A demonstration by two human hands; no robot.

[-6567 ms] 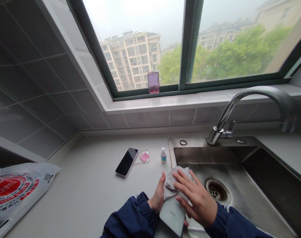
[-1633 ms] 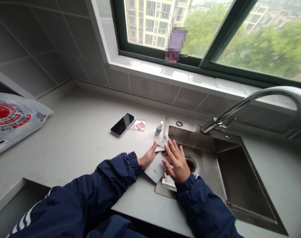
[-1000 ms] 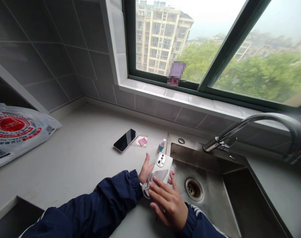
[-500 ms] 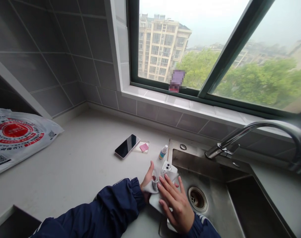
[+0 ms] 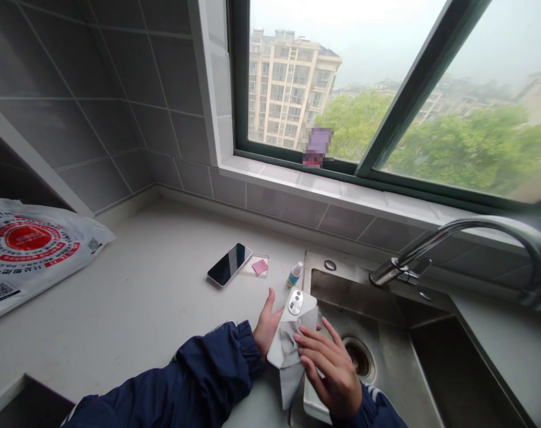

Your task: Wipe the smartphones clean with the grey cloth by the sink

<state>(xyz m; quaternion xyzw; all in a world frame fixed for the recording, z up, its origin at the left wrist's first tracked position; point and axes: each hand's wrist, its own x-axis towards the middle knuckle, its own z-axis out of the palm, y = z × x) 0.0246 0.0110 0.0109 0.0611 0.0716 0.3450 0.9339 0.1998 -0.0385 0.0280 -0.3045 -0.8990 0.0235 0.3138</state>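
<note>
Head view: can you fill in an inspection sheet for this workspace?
Surface: pale countertop, steel sink set in
Job's things: white phone, camera side up; grey cloth over its back
Clutter: dark-screened phone, clear case with pink square, small bottle, printed bag
Grippers: left hand holds white phone; right hand touches cloth
Cables: nothing seen
Surroundings: tiled wall, window, faucet

The held phone [image 5: 307, 301] is white, its camera plate [image 5: 295, 302] silver and black, the cloth [image 5: 290, 339] on it pale grey. From there, twelve o'clock has a white-capped bottle [image 5: 295, 274] with a blue and yellow label [image 5: 292, 277], eleven a pink square [image 5: 260, 267], and nine a white bag [image 5: 41, 255] ringed in red and black print [image 5: 28, 238]. At eight, a navy sleeve [image 5: 199, 380] is striped white
</note>
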